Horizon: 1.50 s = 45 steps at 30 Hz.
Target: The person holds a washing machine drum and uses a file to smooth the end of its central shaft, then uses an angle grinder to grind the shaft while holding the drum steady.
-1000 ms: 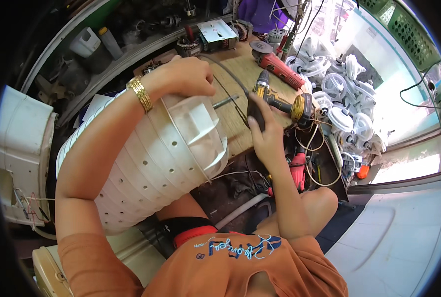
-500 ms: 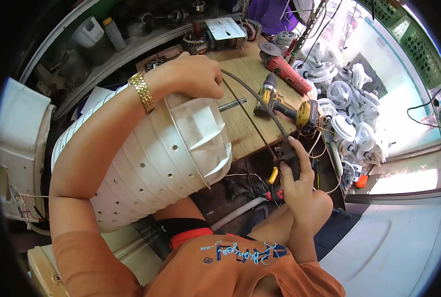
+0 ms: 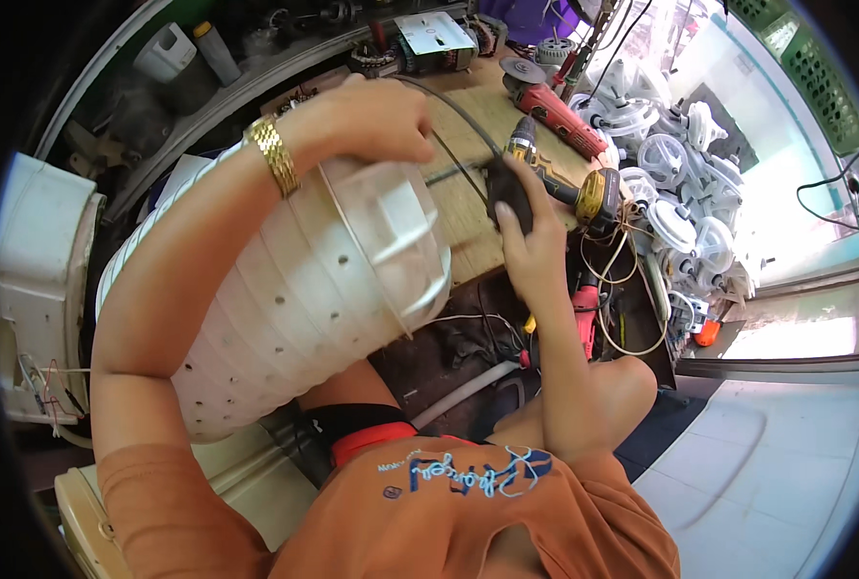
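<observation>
Here, your right hand (image 3: 533, 217) is closed around the handle (image 3: 500, 193) of a bow-shaped tool, thumb along the near side. From that grip, a curved bar (image 3: 460, 111) arches away leftward, and below it a thin straight strip (image 3: 464, 168) runs up and left toward your left hand (image 3: 379, 121). The left is curled at the upper edge of the white tub's end; its fingertips are hidden, so I can't tell whether it holds the bar or the tub.

The tub (image 3: 304, 304) lies left of your right hand, tipped on its side under your left forearm, its long axis rising gently rightward. A blurred metal shaft (image 3: 439, 178) sticks out of its ribbed end along that same line, pointing toward the handle. The strip slants steeply across the shaft rather than along it. Your left hand is nearer the tub; your right sits off its end, just beyond the shaft.

Farther right, the drill (image 3: 597, 199) and grinder (image 3: 559, 121) lie beyond the handle.
</observation>
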{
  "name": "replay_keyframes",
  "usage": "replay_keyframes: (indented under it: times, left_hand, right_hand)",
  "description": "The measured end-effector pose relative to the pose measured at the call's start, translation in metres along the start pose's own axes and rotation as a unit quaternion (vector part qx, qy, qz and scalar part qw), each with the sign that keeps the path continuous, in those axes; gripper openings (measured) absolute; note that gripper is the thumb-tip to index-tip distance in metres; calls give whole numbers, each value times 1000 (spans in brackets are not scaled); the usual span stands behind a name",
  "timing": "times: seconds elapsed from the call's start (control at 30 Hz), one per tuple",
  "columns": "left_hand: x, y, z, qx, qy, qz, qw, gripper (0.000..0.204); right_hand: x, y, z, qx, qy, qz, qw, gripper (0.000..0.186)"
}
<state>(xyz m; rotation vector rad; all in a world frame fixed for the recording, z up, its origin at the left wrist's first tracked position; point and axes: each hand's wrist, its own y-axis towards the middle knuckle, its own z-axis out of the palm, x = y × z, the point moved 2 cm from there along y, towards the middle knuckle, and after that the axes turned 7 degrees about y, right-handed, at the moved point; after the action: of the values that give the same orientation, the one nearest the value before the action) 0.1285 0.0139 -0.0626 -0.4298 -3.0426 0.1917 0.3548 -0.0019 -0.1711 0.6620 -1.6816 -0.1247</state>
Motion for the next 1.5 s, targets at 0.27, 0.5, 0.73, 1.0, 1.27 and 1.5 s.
replay_keyframes:
  times: [0.27, 0.5, 0.73, 1.0, 1.27, 1.5]
  left_hand:
    - [7, -14, -3, 23, 14, -20, 999, 31]
    - [13, -9, -3, 76, -1, -58, 995, 30]
    - [2, -1, -5, 22, 7, -25, 999, 30]
    - [9, -17, -5, 37, 6, -50, 998, 31]
    - [7, -16, -9, 71, -5, -74, 995, 30]
    - [-4, -2, -7, 48, -2, -47, 998, 31]
  right_hand:
    - [31, -67, -35, 1, -59, 7, 998, 53]
    - [23, -40, -13, 13, -46, 10, 999, 51]
    - [-3, -12, -1, -31, -2, 7, 999, 52]
    - [21, -66, -31, -20, -21, 35, 999, 54]
    - [-4, -70, -31, -21, 39, 48, 998, 51]
    - [-13, -5, 2, -9, 2, 15, 1000, 52]
